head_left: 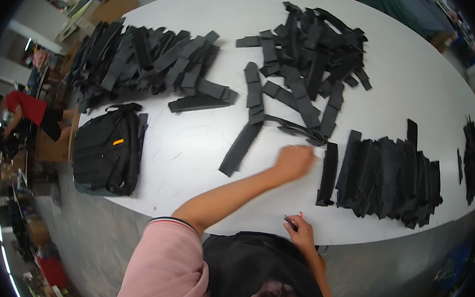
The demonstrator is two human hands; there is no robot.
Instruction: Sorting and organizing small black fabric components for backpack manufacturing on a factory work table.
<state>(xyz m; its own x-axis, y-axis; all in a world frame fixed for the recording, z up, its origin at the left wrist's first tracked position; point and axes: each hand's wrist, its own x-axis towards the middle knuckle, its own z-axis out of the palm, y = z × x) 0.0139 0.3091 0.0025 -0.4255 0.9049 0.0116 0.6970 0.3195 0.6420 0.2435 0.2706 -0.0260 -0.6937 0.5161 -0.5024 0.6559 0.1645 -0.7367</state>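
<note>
My left arm reaches across the white table. My left hand [296, 163], smeared by motion, is just below a curled black strap [303, 132]; whether its fingers hold the strap I cannot tell. Close to the table's near edge, my right hand [302, 232] is closed around small dark thread snips [291, 223], whose pointed tip sticks out to the left. A little red shows by its fingertips. To the right of my left hand lies a single upright black strip [328, 175]. Another black strip [241, 147] slants on its left.
Black padded strips form a far heap [312, 48], a left row [144, 57] and a right stack [388, 177]. More dark pieces [474, 159] lie at the far right. A black backpack [109, 152] with an orange tag rests at the table's left edge. A person in red [28, 110] stands beyond.
</note>
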